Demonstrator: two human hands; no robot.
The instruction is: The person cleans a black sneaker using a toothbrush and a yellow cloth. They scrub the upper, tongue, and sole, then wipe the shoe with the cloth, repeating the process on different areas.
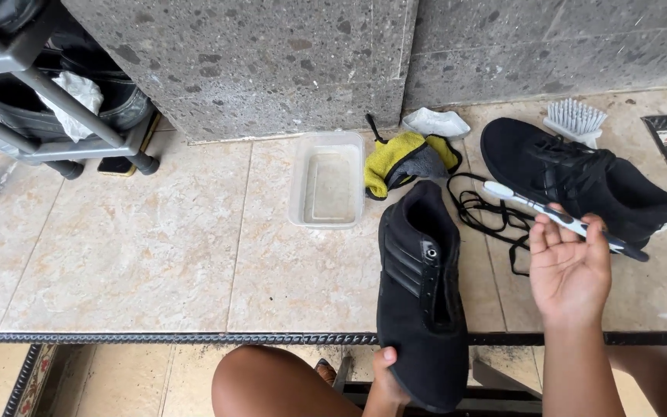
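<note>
My left hand (386, 369) grips the heel end of a black unlaced sneaker (420, 293), held toe-away over the tiled floor edge. A white and dark toothbrush (557, 218) lies loosely across the fingers of my right hand (569, 270), palm up, its bristle head pointing left. A second black sneaker (580, 179) with laces in it lies on the tiles behind that hand. A loose black shoelace (488, 212) is coiled on the floor between the two shoes.
A clear plastic tub (327, 184) with a little water stands on the tiles. A yellow and grey cloth (407, 158), a white lid-like piece (435, 121) and a white scrub brush (575, 121) lie by the stone wall. A metal shoe rack (55, 100) stands at left.
</note>
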